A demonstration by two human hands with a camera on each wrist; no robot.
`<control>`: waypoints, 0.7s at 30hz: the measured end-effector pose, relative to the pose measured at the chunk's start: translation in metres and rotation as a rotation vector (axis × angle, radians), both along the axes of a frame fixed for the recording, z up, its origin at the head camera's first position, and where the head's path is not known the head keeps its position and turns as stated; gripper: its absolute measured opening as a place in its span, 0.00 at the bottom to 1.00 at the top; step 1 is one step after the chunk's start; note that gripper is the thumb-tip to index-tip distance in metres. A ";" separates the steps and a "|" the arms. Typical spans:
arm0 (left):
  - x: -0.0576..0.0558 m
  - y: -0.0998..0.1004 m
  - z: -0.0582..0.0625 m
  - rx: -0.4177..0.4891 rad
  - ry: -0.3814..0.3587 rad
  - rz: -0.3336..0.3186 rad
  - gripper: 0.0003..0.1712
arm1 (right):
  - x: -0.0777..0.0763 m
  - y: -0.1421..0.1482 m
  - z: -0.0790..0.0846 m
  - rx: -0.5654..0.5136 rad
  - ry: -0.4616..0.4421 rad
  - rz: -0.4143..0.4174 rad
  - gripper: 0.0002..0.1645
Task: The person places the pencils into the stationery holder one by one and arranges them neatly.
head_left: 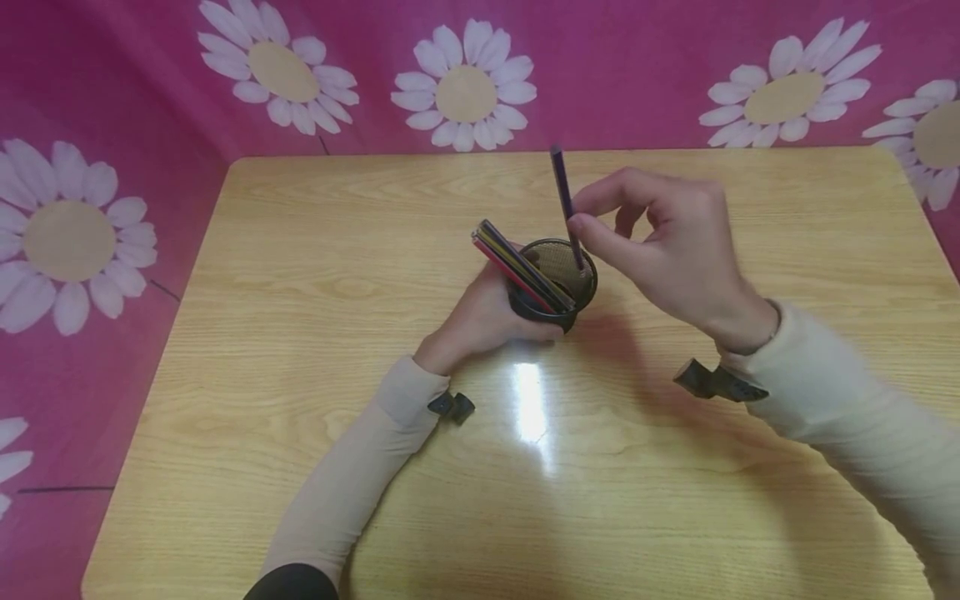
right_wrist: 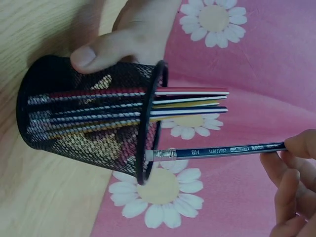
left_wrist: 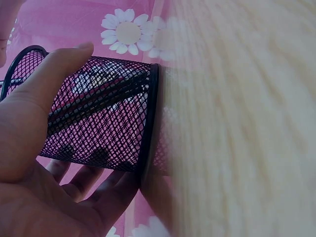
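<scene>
A black mesh pencil cup [left_wrist: 123,108] stands on the table, and my left hand [head_left: 487,312] grips it round the side. Several pencils [head_left: 517,262], among them red, yellow and dark ones, lean together in the cup toward the left. Between thumb and forefinger, my right hand [head_left: 675,237] pinches a dark blue pencil [right_wrist: 212,152] near its upper end. That pencil points eraser end down, with the white eraser [right_wrist: 149,155] at the cup's mouth. In the head view it tilts slightly and its lower end overlaps the right part of the opening.
The light wooden table [head_left: 300,350] extends around the cup on all sides. Pink cloth [head_left: 622,75] with large white daisies hangs behind and to the left. Dark wrist mounts [head_left: 720,383] sit on both sleeves.
</scene>
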State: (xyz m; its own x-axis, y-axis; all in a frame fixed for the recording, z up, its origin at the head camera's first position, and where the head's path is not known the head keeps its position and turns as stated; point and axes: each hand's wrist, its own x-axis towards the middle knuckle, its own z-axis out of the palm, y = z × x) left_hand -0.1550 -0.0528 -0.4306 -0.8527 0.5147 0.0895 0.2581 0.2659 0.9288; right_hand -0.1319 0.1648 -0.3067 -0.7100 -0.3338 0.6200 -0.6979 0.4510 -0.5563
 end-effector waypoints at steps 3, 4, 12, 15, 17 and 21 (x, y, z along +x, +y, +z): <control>0.000 0.000 0.000 -0.003 -0.007 -0.001 0.54 | -0.001 -0.001 -0.006 -0.004 -0.019 -0.011 0.05; 0.000 0.000 0.000 -0.007 -0.012 0.001 0.55 | -0.001 -0.002 -0.007 -0.003 -0.026 -0.016 0.05; 0.000 -0.001 0.001 -0.005 -0.002 0.000 0.53 | -0.002 -0.004 -0.018 0.040 -0.086 -0.042 0.04; 0.000 -0.001 0.000 0.010 0.004 -0.008 0.52 | -0.002 -0.006 -0.022 0.040 -0.109 -0.060 0.04; 0.000 -0.001 0.000 0.014 0.007 -0.010 0.52 | -0.003 -0.008 -0.024 0.041 -0.121 -0.066 0.04; 0.001 -0.001 0.000 0.013 0.012 -0.012 0.52 | -0.004 -0.010 -0.029 0.052 -0.144 -0.077 0.04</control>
